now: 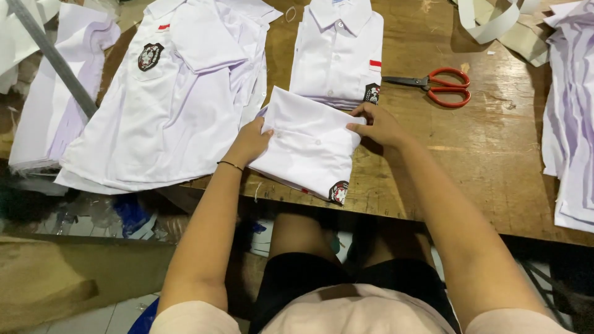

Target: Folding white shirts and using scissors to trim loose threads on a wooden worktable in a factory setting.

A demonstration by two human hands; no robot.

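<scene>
Your left hand (249,141) grips left edge of folded white shirt (307,143), thumb on top, fingers tucked under cloth. Your right hand (378,125) pinches shirt's top right corner, fingers curled over fold. Shirt lies between your fingers at near edge of wooden table (495,154), badge corner pointing toward you. Just beyond right fingertips: stack of folded shirts (337,52). Right of that, well apart from fingers: red-handled scissors (439,86). Beyond left hand: unfolded shirts (173,93), spread flat.
</scene>
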